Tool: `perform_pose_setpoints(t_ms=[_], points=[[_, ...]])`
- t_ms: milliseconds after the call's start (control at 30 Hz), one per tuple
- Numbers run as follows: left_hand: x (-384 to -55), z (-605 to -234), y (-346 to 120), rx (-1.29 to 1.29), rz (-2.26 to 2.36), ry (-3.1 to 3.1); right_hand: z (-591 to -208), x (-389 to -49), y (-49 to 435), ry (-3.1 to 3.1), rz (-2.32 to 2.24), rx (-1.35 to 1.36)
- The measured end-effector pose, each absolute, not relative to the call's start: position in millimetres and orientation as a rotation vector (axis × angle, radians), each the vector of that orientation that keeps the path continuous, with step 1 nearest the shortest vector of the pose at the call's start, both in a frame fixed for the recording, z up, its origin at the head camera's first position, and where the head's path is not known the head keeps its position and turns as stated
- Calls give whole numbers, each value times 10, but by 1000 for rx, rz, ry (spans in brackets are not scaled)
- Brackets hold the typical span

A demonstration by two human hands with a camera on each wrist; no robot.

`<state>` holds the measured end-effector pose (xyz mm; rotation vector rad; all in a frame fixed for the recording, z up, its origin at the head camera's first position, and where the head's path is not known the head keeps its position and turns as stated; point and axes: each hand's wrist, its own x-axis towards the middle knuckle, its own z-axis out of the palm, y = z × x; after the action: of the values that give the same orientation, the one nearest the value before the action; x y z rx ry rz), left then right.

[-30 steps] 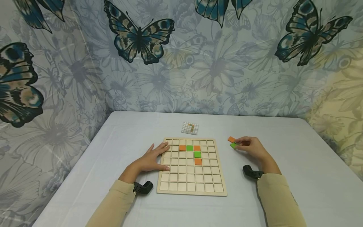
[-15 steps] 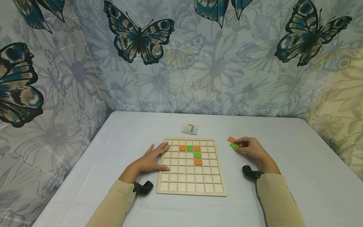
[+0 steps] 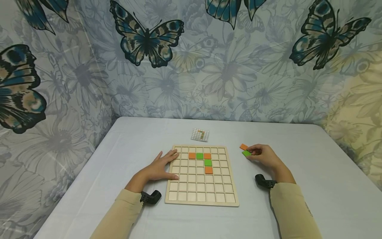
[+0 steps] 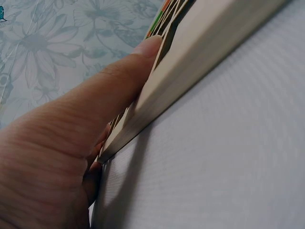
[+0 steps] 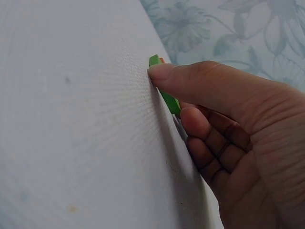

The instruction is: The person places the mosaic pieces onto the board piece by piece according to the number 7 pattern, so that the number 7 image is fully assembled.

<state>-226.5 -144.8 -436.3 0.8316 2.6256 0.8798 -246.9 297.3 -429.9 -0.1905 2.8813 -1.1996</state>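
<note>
A wooden grid board (image 3: 201, 205) lies on the table, with orange and green square tiles set in several of its cells, among them a green tile (image 3: 208, 162) and an orange tile (image 3: 208, 170). My left hand (image 3: 156, 167) rests spread on the board's left edge; the left wrist view shows its thumb (image 4: 112, 78) lying over the rim. Right of the board, my right hand (image 3: 264, 155) pinches a loose green tile (image 3: 246, 153), seen edge-on under the thumb in the right wrist view (image 5: 169, 100). Just behind it lies a loose orange tile (image 3: 243, 146).
Behind the board lies a small card (image 3: 200, 134) printed with a grid and a coloured pattern. A white cloth covers the table (image 3: 149, 132). Butterfly-patterned fabric (image 3: 191, 86) hangs behind and at the sides. Each wrist wears a black device, such as the left one (image 3: 151, 198).
The green tile at my right fingers has tipped a little and shows more of its face than a second ago. The left hand and the board have stayed put.
</note>
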Motion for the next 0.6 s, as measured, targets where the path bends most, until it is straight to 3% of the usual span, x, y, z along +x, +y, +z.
perform_pose_setpoints(t_ms=[600], points=[[-2255, -4353, -1450, 852, 886, 2631, -4279, -2450, 2945, 2898, -1175, -185]])
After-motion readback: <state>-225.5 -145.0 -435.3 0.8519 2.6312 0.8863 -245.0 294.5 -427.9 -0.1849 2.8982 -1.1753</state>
